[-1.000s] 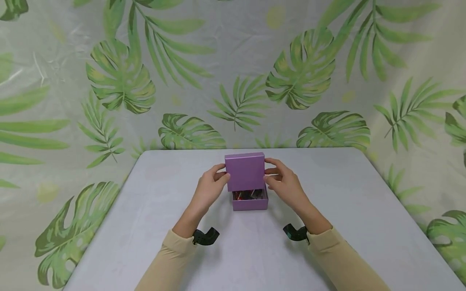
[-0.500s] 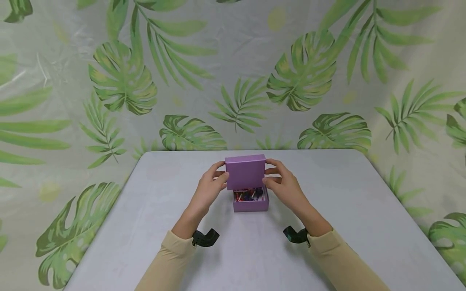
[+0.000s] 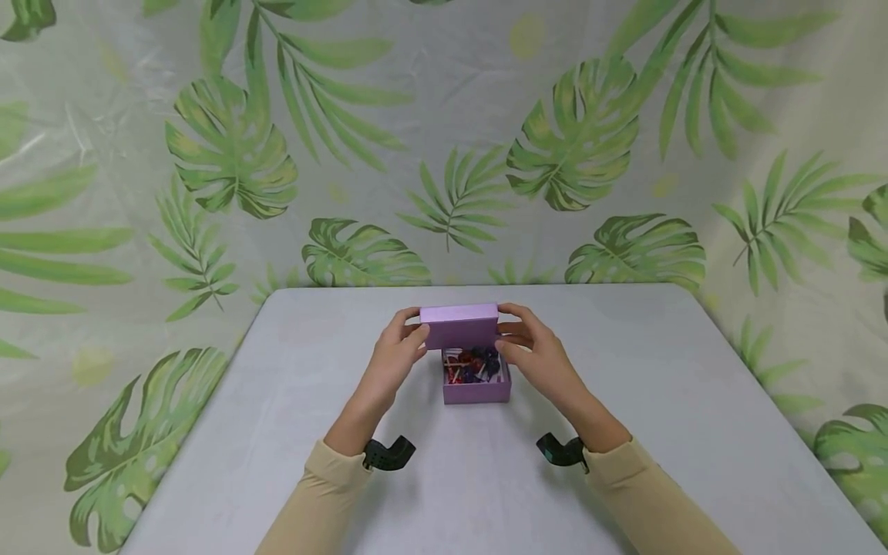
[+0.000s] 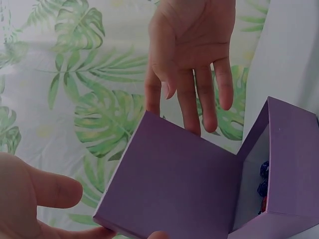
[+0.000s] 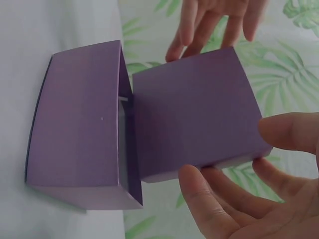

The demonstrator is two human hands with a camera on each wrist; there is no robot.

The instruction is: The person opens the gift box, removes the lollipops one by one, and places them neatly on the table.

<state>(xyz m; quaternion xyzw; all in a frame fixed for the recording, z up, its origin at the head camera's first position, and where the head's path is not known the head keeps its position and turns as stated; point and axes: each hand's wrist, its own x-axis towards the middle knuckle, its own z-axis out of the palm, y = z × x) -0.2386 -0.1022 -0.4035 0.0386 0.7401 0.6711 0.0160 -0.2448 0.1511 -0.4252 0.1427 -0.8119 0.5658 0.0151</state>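
Observation:
A purple box (image 3: 477,393) stands on the table with its top uncovered; red and dark-blue wrapped lollipops (image 3: 475,366) with white sticks lie inside. Just behind and above it, a purple lid (image 3: 459,331) is held between both hands. My left hand (image 3: 390,361) grips the lid's left side, and my right hand (image 3: 544,358) grips the right side. In the left wrist view the lid (image 4: 174,179) slants beside the box's opening. Whether lid and box are joined, I cannot tell. The right wrist view shows the box's outer wall (image 5: 75,124), hiding most of the inside.
A white table (image 3: 243,462) extends around the box on all sides. Behind it hangs a leaf-patterned sheet (image 3: 444,116). Dark wrist cameras (image 3: 388,453) stick out from both forearms, above the tabletop.
The lid has tilted back and sunk a little behind the box, shifting slightly left, so more lollipops show. Both hands have moved with it; the box has stayed in place.

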